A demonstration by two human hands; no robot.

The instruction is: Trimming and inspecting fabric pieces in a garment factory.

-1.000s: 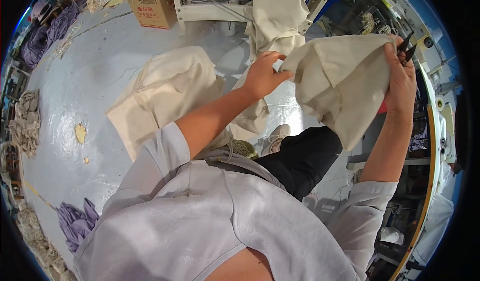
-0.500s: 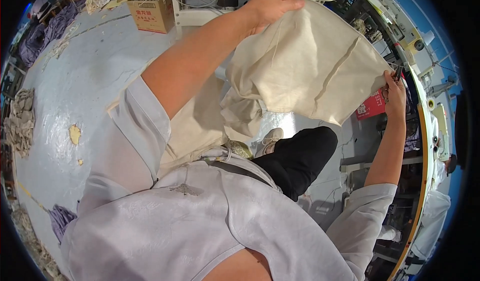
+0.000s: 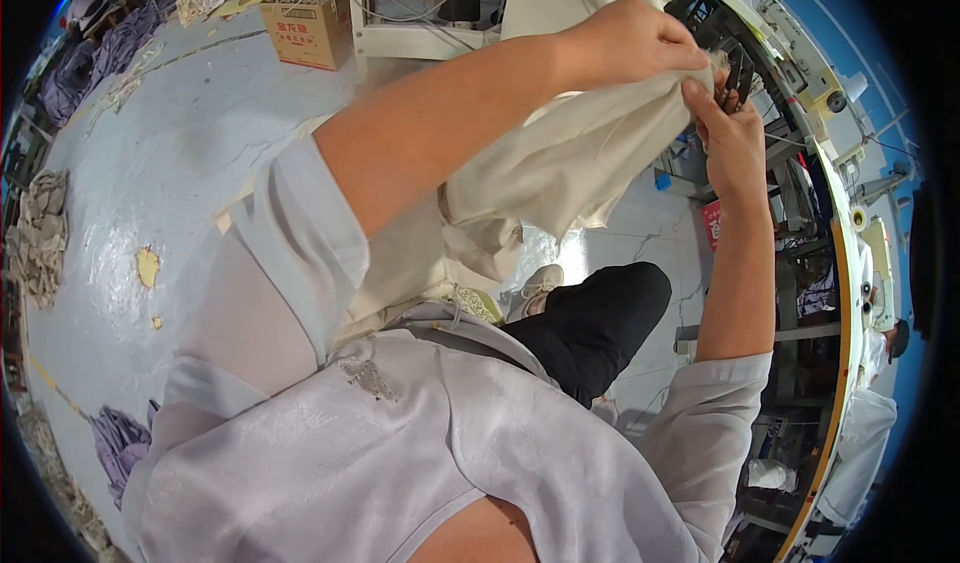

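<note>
A brown cardboard box [image 3: 308, 33] is seen on the grey floor [image 3: 150, 163]. A cream cloth piece [image 3: 560, 168] is held aloft, pinched at its top edge by the left hand [image 3: 630, 43] and the right hand [image 3: 730, 138], close together.

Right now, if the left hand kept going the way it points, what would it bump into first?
Probably the right hand: the left hand points right, and both pinch the same edge of the cream-coloured cloth, fingertips nearly meeting. Depth is hard to judge.
</note>
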